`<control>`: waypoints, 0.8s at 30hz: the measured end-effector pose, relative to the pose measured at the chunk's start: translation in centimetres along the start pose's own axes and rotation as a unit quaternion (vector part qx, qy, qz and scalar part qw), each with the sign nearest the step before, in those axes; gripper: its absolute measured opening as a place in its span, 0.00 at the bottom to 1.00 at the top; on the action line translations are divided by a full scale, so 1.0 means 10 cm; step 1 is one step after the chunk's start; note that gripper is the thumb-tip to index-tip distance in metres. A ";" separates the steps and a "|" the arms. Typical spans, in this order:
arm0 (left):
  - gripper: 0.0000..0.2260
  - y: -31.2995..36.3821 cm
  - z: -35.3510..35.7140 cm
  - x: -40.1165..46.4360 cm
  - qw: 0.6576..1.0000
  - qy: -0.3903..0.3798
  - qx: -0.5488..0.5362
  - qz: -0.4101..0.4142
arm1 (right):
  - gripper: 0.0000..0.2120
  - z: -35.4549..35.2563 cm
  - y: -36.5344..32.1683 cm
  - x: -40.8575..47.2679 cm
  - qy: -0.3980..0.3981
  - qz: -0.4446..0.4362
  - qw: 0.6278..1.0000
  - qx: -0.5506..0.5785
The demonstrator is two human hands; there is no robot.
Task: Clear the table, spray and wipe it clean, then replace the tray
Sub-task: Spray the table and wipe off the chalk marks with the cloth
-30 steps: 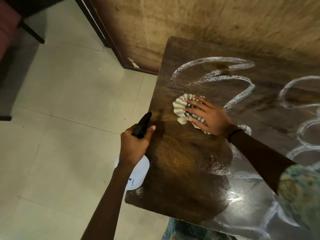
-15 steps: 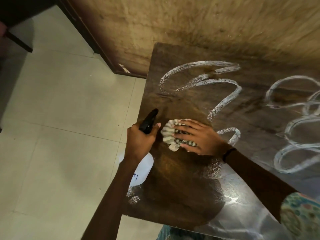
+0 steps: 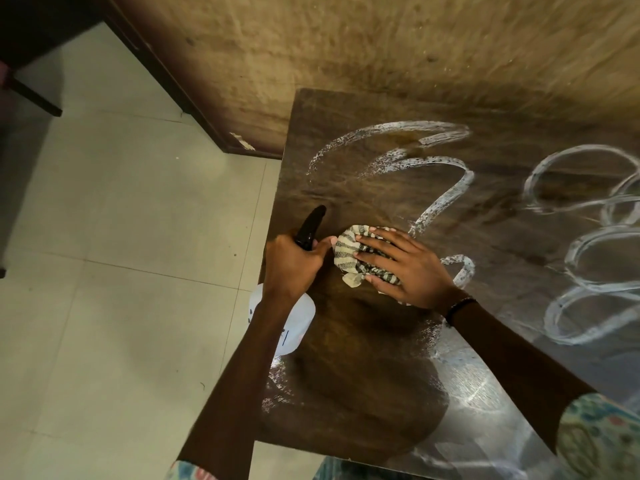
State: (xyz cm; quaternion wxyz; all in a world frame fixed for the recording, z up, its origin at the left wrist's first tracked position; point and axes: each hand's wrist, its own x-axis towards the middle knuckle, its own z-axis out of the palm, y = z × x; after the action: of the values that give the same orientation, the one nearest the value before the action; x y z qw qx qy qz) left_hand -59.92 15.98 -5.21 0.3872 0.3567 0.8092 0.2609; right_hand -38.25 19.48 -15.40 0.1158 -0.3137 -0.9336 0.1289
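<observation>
Two hands: both at the left edge of the tabletop [image 3: 363, 375], just beside each other, mid-frame.
Cloth: a striped rag [image 3: 353, 252], bunched, lying on the dark wood at centre frame, pinned under the right hand.
Right hand: [image 3: 405, 268] flat on the cloth, fingers straight and spread, pressing down; a dark band sits on the wrist.
Left hand: [image 3: 294, 266] its grip is curled round the neck of a spray bottle [image 3: 294, 327], thumb pointing toward the cloth.
Spray bottle: black nozzle pointing up-frame over the tabletop edge; white body hanging below the hand, past the edge and over the floor [image 3: 121, 271].
Tabletop: dark wood, wet and shiny at lower right; white foamy loops and curls [image 3: 446, 199] run across its upper and right parts, well apart from the bottle.
Wall: rough tan surface [image 3: 381, 46] along the top of the frame, meeting the tabletop's far edge.
Floor: pale tiles fill the left side.
Sleeves: patterned fabric at lower right and bottom edge.
</observation>
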 end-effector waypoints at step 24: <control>0.18 -0.21 -0.40 0.20 0.997 0.009 -0.082 -0.010 | 0.25 -0.12 0.54 0.76 -0.071 0.046 0.996 0.007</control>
State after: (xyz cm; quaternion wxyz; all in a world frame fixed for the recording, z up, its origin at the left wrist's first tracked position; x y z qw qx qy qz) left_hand -64.81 15.68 -5.28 0.4110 0.3131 0.7918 0.3258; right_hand -40.75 28.53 -14.96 0.0453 -0.3450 -0.9232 0.1630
